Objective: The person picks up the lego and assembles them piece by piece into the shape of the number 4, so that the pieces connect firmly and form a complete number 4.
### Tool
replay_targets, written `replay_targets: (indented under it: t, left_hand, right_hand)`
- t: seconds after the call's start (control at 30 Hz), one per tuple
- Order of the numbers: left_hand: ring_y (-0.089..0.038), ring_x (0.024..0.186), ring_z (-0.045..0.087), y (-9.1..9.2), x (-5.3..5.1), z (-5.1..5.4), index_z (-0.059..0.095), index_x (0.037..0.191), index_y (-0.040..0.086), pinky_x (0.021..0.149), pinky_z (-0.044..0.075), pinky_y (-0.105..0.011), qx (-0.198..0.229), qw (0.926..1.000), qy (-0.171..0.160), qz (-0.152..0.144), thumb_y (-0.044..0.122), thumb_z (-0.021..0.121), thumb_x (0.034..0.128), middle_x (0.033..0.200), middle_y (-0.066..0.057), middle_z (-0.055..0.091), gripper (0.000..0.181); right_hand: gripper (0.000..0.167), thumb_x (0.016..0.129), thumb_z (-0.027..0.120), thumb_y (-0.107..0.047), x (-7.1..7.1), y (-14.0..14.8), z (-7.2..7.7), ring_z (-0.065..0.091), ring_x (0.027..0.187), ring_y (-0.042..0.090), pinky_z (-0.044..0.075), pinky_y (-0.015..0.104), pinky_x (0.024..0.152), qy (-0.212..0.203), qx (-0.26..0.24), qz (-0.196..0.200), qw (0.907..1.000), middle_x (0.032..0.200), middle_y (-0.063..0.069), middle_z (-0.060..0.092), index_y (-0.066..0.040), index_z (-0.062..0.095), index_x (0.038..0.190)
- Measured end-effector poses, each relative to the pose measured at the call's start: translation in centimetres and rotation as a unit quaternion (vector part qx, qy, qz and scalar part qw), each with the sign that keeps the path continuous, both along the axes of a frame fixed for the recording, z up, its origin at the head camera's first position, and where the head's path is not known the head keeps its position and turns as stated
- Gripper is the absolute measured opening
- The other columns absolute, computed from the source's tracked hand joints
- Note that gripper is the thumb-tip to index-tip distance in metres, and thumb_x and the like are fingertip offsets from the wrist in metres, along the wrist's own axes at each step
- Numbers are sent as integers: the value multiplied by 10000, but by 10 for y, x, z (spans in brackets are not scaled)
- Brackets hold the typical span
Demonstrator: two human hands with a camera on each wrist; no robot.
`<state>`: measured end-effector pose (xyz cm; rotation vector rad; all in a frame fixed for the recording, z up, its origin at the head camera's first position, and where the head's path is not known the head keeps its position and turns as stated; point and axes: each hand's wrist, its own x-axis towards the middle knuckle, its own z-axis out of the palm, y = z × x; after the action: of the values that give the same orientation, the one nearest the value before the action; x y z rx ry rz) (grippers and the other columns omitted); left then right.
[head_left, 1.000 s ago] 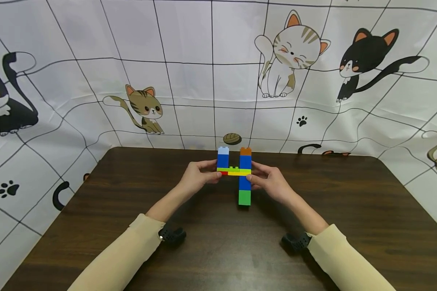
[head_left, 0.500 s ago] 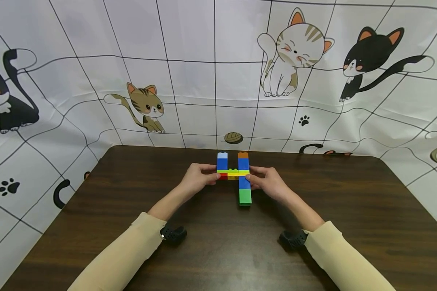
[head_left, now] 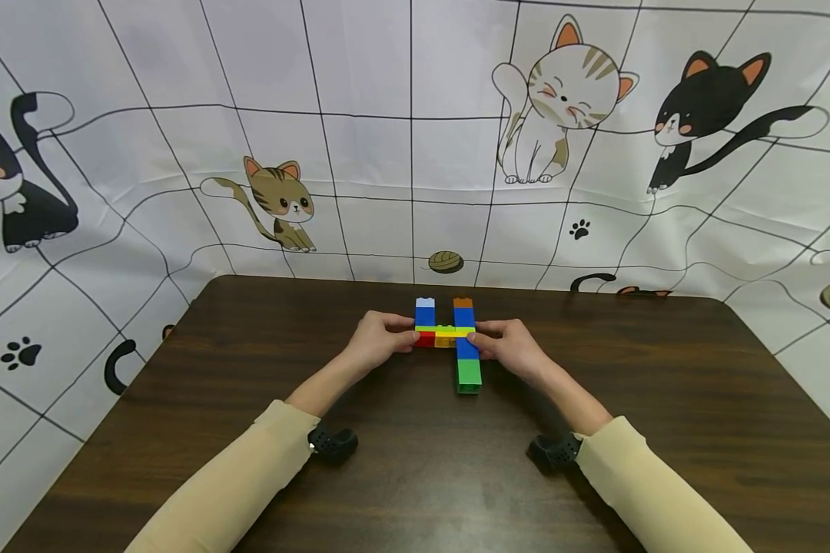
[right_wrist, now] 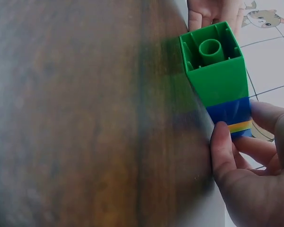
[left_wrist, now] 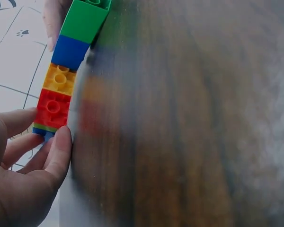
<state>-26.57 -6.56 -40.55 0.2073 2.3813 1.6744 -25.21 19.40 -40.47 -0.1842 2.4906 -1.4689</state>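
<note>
A toy building-brick figure leans back low over the middle of the table, shaped like a chair in outline. Its taller right column stacks orange, blue, yellow, blue and green bricks; the short left column has light blue over blue. A thin lime and yellow layer joins them, with a red brick beneath at left. My left hand pinches the red end between thumb and fingers. On the other side my right hand grips the right column near the yellow layer. The hollow underside of the green brick faces the right wrist camera.
The dark wooden table spreads around both forearms. A white cloth with grid lines and cartoon cats hangs behind its far edge. Black straps sit on both wrists, below pale yellow sleeves.
The brick figure has tipped backward, its top sinking away from me while its undersides come more into view. Both hands keep their hold and barely shift.
</note>
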Motion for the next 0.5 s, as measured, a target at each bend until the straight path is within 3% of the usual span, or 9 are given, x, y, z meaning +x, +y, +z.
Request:
replay_targets:
  t: [0.5]
  left_hand:
    - [-229, 887, 750, 1, 0, 0, 663, 1315, -30, 879, 585, -357, -581, 9979, 237, -152, 85, 706, 975, 1264, -206, 668, 361]
  right_hand:
    - [504, 1041, 619, -218, 1, 2, -1, 710, 988, 263, 510, 468, 1020, -10, 227, 127, 9997, 1313, 244, 629, 80, 515, 1434]
